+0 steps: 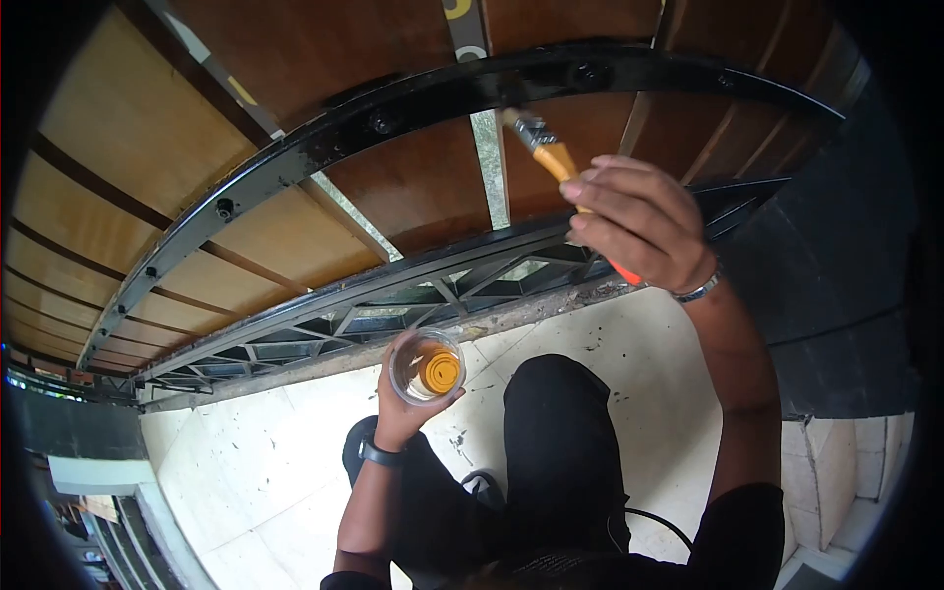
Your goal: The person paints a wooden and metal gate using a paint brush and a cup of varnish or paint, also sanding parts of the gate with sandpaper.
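My right hand [644, 216] is closed around the yellow-orange handle of a paintbrush [556, 157]. The brush's bristle tip is at the lower edge of a black metal bar [433, 95]; whether it touches the bar cannot be made out. In my left hand [401, 418] is a clear plastic cup [425, 366] with amber liquid in the bottom, held above my knees. Wooden panels [408, 182] stand behind the bar, darker reddish brown near the brush and lighter yellowish brown [285, 231] to the left. Bolts [225, 208] dot the bar.
Below the panels runs a black metal lattice [393, 313] along a concrete ledge. Pale floor tiles [261, 452] carry dark specks. My black-clad knees [560, 423] are bent close beneath the cup. A dark wall [826, 295] stands at the right, and a black cable [661, 519] curves by my right side.
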The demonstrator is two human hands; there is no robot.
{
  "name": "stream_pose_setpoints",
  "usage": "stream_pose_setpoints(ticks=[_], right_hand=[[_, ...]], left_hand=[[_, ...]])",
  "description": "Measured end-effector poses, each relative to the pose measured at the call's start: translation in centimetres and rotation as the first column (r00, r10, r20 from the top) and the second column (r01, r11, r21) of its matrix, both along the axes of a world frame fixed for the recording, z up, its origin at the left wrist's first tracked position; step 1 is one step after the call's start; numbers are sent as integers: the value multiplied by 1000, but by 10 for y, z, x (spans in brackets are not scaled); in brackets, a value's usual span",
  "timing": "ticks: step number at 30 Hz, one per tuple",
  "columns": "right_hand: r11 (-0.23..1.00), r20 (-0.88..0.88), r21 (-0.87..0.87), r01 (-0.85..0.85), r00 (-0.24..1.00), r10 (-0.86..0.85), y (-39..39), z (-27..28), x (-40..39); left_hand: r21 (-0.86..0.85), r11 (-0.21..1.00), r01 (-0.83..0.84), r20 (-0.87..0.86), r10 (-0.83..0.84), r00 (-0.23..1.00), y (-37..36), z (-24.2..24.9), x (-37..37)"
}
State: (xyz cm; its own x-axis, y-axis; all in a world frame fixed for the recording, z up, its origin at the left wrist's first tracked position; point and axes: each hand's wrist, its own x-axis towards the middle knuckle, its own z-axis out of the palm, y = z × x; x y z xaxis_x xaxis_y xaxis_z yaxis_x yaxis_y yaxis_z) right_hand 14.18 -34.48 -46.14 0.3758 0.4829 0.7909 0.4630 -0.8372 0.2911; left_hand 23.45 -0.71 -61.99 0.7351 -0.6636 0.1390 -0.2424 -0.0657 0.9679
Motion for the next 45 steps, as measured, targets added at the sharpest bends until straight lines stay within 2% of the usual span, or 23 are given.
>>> stream_pose_setpoints(ticks=[2,4,6,7,8,10,11,16,21,24,27,28,29,32,34,35,36,37,38,39,40,42,45], right_hand=[[997,30,-58,54,998,-53,7,10,-2],[990,77,-136,47,996,-37,12,-6,1],[956,29,-270,114,993,-110,22,-27,-4],[942,-32,-300,152,985,-169,25,-39,-4],[940,-35,-310,139,987,-157,27,-51,-4],[953,-218,-284,102,961,-168,32,-68,-6],[959,-256,-272,81,955,-153,35,-71,-8],[980,-312,-199,29,946,-91,52,-56,-19],[989,-357,-94,114,924,-140,29,-19,-20],[987,-326,-44,154,932,-160,10,5,-18],[965,-191,-5,261,947,-257,9,7,-39],[960,-202,12,281,940,-273,17,3,-55],[937,-241,90,337,920,-308,29,0,-72],[846,-395,291,448,861,-320,76,9,-130],[702,-506,454,549,807,-304,115,37,-173],[582,-522,585,565,811,-263,134,48,-194],[571,-528,590,571,807,-263,157,62,-214],[268,-532,759,593,803,-270,177,78,-232],[-65,-534,840,539,798,-277,194,99,-247],[-245,-528,847,472,803,-277,206,120,-261],[-250,-525,848,467,803,-282,212,143,-278],[-657,-478,709,255,859,-182,224,196,-309],[-699,-325,704,124,932,-163,238,252,-365]], left_hand=[[-8,1000,-10,-14,10,1000,-1,2,0],[10,1000,12,-10,-12,1000,0,7,-2],[-21,1000,9,-22,-10,1000,1,7,-2],[-47,999,21,-30,-23,999,1,8,-2],[-57,998,9,-34,-11,999,1,9,-3],[-80,996,31,-19,-33,999,0,14,-3],[-100,994,44,-6,-45,999,-1,18,-3],[-113,991,69,15,-67,998,-3,12,0],[-49,995,82,32,-81,996,4,14,-9],[-33,997,76,-73,-78,994,16,53,-22],[33,998,60,-103,-56,993,21,102,-37],[49,998,42,-95,-37,995,23,118,-42],[93,994,54,-2,-54,999,24,139,-45],[59,998,6,-92,0,996,33,193,-66],[78,996,38,-83,-32,996,44,237,-79],[99,993,59,-39,-56,998,49,261,-85],[121,990,78,7,-80,997,56,285,-94],[126,989,75,-19,-73,997,62,309,-106],[129,988,81,-18,-80,997,69,331,-117],[131,987,95,-44,-90,995,77,351,-129],[133,985,108,-70,-99,993,85,369,-142],[109,987,117,-79,-109,991,99,402,-173],[92,988,125,-72,-118,990,127,452,-231]])
